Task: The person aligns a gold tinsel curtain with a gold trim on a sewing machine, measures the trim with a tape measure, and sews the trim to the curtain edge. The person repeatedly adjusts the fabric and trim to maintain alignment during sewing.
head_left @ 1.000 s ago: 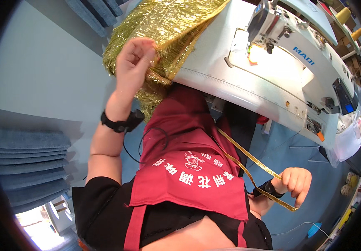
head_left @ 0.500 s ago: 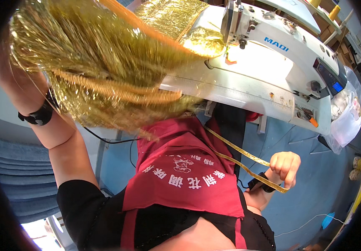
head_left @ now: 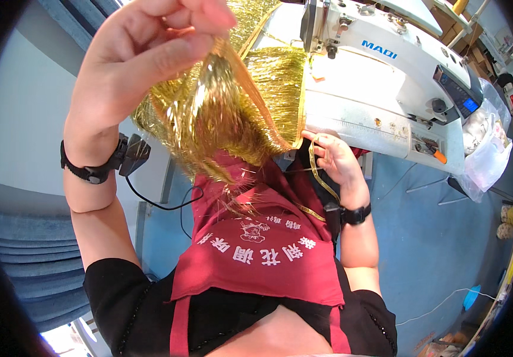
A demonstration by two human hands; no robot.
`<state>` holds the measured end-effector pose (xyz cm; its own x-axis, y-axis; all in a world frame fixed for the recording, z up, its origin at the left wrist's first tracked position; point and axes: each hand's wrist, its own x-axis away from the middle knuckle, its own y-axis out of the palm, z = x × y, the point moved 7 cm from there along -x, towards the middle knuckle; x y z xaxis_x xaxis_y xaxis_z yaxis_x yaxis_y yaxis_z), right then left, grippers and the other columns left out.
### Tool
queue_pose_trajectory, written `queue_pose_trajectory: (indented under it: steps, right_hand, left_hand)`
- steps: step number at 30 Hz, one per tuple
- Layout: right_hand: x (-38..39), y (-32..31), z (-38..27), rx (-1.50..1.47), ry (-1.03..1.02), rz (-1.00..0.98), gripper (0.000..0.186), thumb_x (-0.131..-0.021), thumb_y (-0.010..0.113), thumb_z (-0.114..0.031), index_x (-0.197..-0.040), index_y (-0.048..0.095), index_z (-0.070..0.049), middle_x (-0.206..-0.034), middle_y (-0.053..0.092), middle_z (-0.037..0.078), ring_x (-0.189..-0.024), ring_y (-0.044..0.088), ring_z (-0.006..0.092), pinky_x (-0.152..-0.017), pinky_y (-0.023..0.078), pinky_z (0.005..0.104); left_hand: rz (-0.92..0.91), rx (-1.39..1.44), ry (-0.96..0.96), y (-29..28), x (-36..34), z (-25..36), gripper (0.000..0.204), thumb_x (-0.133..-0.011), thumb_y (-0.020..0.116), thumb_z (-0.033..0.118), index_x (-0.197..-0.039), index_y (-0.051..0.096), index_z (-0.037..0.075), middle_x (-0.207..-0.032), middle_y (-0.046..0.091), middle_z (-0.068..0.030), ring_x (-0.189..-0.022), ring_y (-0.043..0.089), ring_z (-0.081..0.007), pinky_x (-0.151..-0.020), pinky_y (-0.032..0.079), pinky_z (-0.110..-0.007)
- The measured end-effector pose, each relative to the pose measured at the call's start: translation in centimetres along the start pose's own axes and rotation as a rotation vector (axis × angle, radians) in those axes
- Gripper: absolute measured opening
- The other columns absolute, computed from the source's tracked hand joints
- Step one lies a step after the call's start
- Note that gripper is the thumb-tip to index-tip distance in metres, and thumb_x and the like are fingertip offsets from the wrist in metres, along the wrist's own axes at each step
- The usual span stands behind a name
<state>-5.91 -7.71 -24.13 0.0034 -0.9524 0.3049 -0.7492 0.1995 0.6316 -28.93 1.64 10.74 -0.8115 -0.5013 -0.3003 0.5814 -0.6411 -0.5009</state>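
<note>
Gold tinsel fringe (head_left: 209, 113) hangs in a bunch before me, its shiny strands sewn along an orange-gold band. My left hand (head_left: 143, 65) is raised at the upper left, pinching the band between thumb and fingers. More of the fringe (head_left: 274, 83) lies flat on the sewing machine bed (head_left: 352, 116). At the bed's front edge, my right hand (head_left: 341, 159) has its fingertips at the lower corner of the band. A narrow gold ribbon (head_left: 314, 163) runs from those fingers down toward my lap; part of it is hidden by my wrist.
The white sewing machine (head_left: 381, 44) stands at the upper right, with a lit display (head_left: 459, 92). A small recess in its bed holds an orange-handled tool (head_left: 438, 154). Beside it hangs a white plastic bag (head_left: 482, 154). A black cable (head_left: 167, 207) runs from my left wrist.
My left hand has come inward from the far left, drawing the fringe into a hanging bunch. My right hand has moved up and left from beside my lap to the fringe's corner with the ribbon.
</note>
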Motion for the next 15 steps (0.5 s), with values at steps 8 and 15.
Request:
queue_pose_trajectory:
  steps: [8,15]
  right_hand:
    - [-0.3,-0.4,0.3,0.427,0.158,0.064,0.022,-0.095,0.072,-0.031,-0.105,0.072,-0.011,-0.088,0.068,-0.003,-0.077,0.062,0.0037,-0.056,0.037,0.0187]
    - [-0.5,-2.1,2.5,0.481,0.110,0.167,0.023,-0.097,0.069,-0.026,-0.110,0.071,-0.006,-0.091,0.071,0.002,-0.081,0.067,0.0088,-0.054,0.045,0.0210]
  left_hand:
    - [-0.120,0.040,0.200,1.5,-4.2,-1.5,0.022,-0.098,0.052,-0.008,-0.116,0.060,0.001,-0.111,0.060,-0.0010,-0.104,0.056,-0.0073,-0.089,0.041,-0.022]
    - [-0.371,-0.293,0.567,9.6,-3.4,-7.5,0.020,-0.086,0.069,0.000,-0.105,0.069,0.005,-0.094,0.072,-0.0099,-0.088,0.068,-0.0258,-0.081,0.053,-0.037]
